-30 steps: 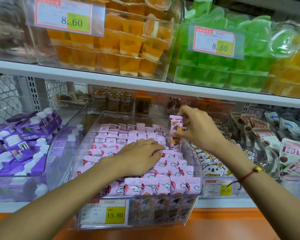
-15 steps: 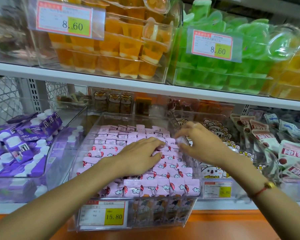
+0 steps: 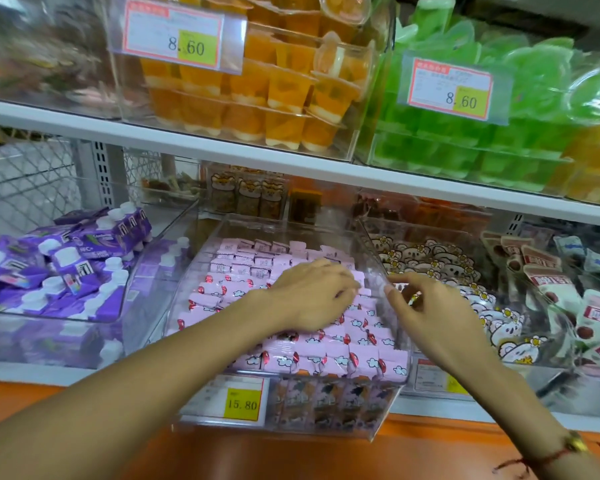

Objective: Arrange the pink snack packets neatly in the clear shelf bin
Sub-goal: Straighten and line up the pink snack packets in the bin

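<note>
Pink snack packets [image 3: 284, 355] lie under the left hand's [image 3: 312, 296] flat fingers; right hand [image 3: 430, 313] hovers, fingers loose.

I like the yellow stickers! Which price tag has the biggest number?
The tag on the pink packets' bin reads 15.80. The two upper-shelf tags, orange jellies and green jellies, both read 8.60.

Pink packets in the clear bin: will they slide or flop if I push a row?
The pink packets look like glossy film, so probably slippery. They are small and flat, likely light. Overlapped in rows, a push may shift several at once.
</note>
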{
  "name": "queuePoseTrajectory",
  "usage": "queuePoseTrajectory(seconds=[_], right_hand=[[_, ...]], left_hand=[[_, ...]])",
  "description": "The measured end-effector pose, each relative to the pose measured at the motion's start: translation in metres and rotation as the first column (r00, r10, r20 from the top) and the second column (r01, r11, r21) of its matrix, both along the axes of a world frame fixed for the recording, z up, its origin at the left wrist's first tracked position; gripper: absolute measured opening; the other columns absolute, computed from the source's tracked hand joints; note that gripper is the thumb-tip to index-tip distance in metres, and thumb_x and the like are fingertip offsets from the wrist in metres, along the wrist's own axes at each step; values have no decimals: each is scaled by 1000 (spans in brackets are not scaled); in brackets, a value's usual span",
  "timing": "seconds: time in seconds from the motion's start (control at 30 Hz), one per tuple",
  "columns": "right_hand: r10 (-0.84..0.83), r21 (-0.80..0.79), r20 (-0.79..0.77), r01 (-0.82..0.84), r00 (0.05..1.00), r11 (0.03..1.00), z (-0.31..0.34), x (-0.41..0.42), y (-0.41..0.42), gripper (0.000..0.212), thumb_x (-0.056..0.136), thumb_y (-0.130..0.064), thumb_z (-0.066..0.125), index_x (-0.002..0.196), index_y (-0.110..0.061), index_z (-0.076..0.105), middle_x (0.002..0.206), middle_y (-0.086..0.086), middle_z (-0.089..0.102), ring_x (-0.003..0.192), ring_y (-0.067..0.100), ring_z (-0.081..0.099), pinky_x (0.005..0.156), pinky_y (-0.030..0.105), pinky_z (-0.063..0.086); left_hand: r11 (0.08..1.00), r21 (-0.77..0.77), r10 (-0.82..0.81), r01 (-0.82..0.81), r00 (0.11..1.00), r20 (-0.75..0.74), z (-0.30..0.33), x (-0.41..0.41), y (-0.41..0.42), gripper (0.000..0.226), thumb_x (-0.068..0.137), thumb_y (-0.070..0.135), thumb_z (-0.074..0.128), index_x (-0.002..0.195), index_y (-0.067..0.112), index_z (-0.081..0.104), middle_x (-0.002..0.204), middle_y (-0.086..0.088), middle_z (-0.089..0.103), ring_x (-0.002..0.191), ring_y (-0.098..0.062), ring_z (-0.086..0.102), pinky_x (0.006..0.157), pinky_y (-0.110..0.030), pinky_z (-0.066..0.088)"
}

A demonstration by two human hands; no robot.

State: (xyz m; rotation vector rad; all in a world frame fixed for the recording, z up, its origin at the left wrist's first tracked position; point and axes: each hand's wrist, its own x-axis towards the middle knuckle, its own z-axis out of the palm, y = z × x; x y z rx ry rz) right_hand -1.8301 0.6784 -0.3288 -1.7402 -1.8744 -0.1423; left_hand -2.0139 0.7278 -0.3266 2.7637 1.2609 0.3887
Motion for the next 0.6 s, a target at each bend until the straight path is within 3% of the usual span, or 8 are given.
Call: queuePoseTrajectory(seconds=[0.13, 0.2, 0.27, 0.33, 0.37, 0.43, 0.5, 0.6], right_hand=[[63, 123, 133, -80, 989, 989, 18, -18, 7, 21, 92, -32, 54, 107, -23, 66, 96, -3, 62, 86, 16, 55, 65, 28, 42], [183, 82, 158, -197, 970, 977, 23, -39, 18, 22, 92, -31, 53, 109, -24, 65, 97, -5, 60, 89, 14, 54, 69, 27, 41], [313, -14, 156, -315, 937, 949, 22, -70, 35, 26, 93, -33, 52, 116, -25, 62, 106, -3, 62, 93, 13, 55, 73, 27, 43], [462, -173, 89, -443, 883, 880, 10, -105, 52, 35, 96, -35, 49, 128, -23, 55, 127, 3, 57, 104, 18, 55, 80, 25, 43], [522, -276, 37, -494, 852, 825, 1, -119, 60, 42, 98, -37, 45, 137, -22, 47, 139, 5, 48, 115, 20, 51, 89, 24, 41], [554, -472, 62, -464, 830, 749, -18, -138, 75, 53, 101, -44, 29, 150, -26, 21, 158, -1, 18, 141, 17, 24, 112, 32, 20], [551, -537, 123, -411, 826, 737, -26, -140, 84, 55, 101, -49, 19, 152, -31, 7, 160, -7, 0, 147, 15, 3, 117, 37, 4], [574, -569, 95, -429, 813, 701, -24, -136, 83, 54, 101, -49, 19, 151, -32, 10, 160, -9, 1, 147, 14, 1, 118, 32, 1]], left_hand=[[916, 363, 103, -169, 976, 193, 11, -56, -21, 36, 95, 25, 46, 131, 27, 51, 137, 10, 46, 121, -13, 43, 92, -32, 41], [861, 419, 198, -289, 948, 248, 11, -91, -33, 41, 90, 20, 56, 130, 26, 51, 138, 7, 44, 120, -15, 46, 87, -32, 45], [847, 320, 314, -424, 885, 342, 5, -119, -40, 49, 87, 17, 59, 134, 23, 47, 142, 4, 37, 120, -19, 46, 86, -36, 47], [852, 95, 435, -515, 798, 417, -6, -136, -43, 54, 90, 20, 56, 141, 22, 36, 145, 3, 29, 120, -21, 46, 90, -36, 44], [847, -26, 489, -531, 758, 433, -12, -140, -43, 55, 93, 23, 52, 143, 23, 31, 146, 3, 27, 121, -21, 46, 92, -35, 42], [839, -181, 533, -513, 707, 465, -18, -141, -44, 51, 96, 25, 46, 145, 24, 30, 145, 1, 32, 125, -17, 44, 96, -30, 38], [852, -242, 516, -465, 667, 536, -17, -140, -45, 42, 98, 25, 44, 139, 26, 39, 137, 2, 45, 115, -11, 48, 88, -22, 36], [848, -323, 529, -420, 627, 572, -14, -140, -46, 41, 98, 27, 46, 138, 27, 41, 127, 10, 53, 99, -6, 50, 84, -20, 38]])
